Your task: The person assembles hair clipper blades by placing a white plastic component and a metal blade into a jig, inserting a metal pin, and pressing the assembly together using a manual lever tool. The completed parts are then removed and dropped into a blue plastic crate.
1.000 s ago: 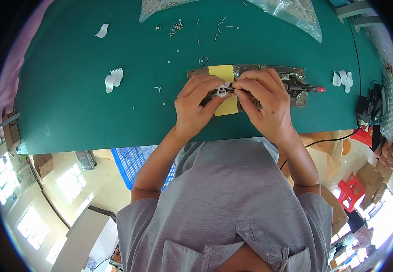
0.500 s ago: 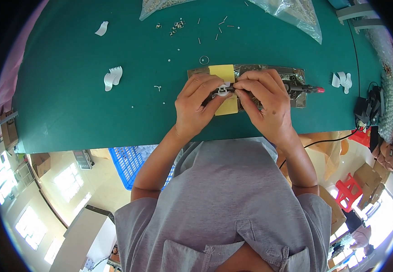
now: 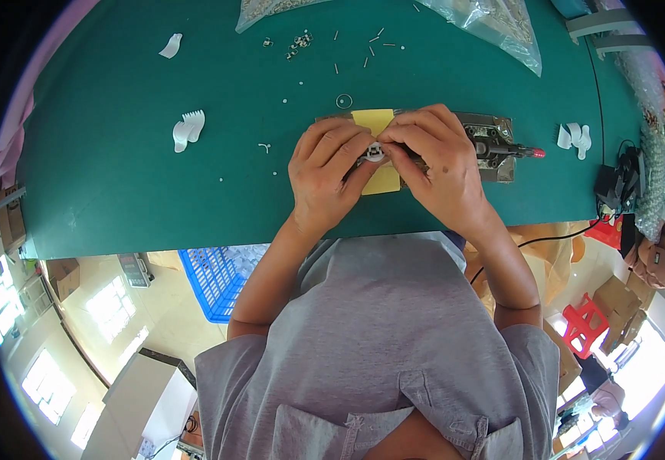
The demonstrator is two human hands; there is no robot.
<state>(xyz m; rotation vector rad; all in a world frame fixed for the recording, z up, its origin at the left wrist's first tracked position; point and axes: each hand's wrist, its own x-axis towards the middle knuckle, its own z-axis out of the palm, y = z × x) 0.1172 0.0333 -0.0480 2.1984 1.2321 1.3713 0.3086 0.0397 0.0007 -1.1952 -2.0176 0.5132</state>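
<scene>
A small white plastic part (image 3: 375, 152) with an opening in its middle is pinched between my two hands, above the yellow strip. My left hand (image 3: 328, 169) grips its left side with bent thumb and fingers. From the right, my right hand (image 3: 436, 165) has its thumb and forefinger closed at the part's edge; whether a smaller piece is also between those fingertips is hidden. Below the hands lies a flat fixture (image 3: 499, 170) wrapped in brown tape, with a yellow strip (image 3: 382, 182) across it. A dark toggle clamp (image 3: 493, 148) with a red tip sits on its right end.
Several small metal pieces (image 3: 299, 44) and thin pins (image 3: 365, 62) lie on the green table (image 3: 133, 192). Clear bags of parts (image 3: 493, 27) stand at the far edge. White curved pieces (image 3: 189, 130) lie left and right. A blue basket (image 3: 211, 285) is below the table edge.
My right hand has shifted left, bringing its fingertips against the white part. A dark thin piece that showed between the hands is now covered. My left hand has barely moved.
</scene>
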